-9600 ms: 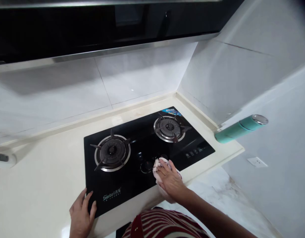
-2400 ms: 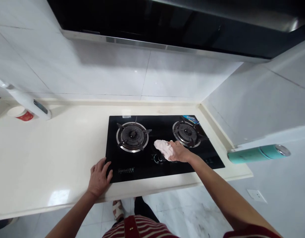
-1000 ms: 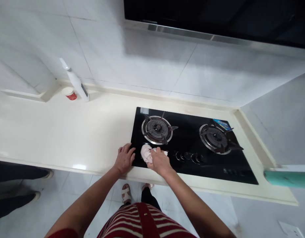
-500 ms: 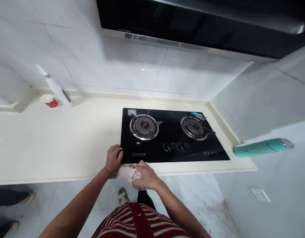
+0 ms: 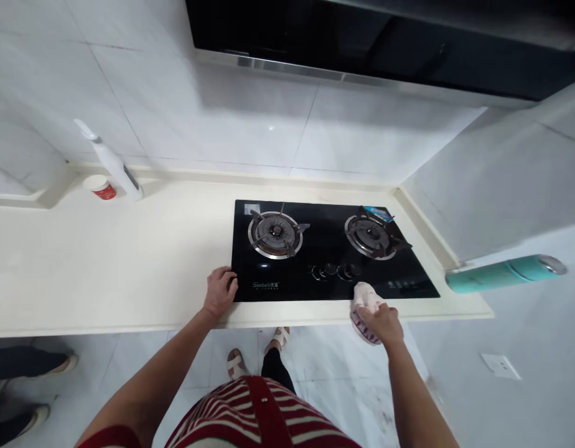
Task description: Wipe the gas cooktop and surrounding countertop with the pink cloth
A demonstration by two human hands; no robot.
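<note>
My right hand (image 5: 383, 322) grips a bunched cloth (image 5: 364, 311), pale pink with a purple pattern on its hanging part. The cloth lies against the front edge of the black gas stove (image 5: 310, 286), right of the knobs, and droops over the counter's front. At the stove's front left corner, my left hand (image 5: 221, 291) lies on the counter, its fingertips touching the glass edge and nothing held. Two burners with pan supports, the left burner (image 5: 275, 233) and the right burner (image 5: 371, 235), sit on the stove. A blue label (image 5: 378, 214) shows at the back right.
A teal bottle (image 5: 502, 274) stands at the counter's right end. Far left are a red and white cup (image 5: 101, 186) and a white handheld device (image 5: 114, 163). The dark range hood (image 5: 362, 46) hangs above. Another person's feet (image 5: 40, 414) show at lower left.
My right hand has slid the cloth rightward along the stove's front edge, from near the left corner to right of the knobs. My left hand remains by the left corner.
</note>
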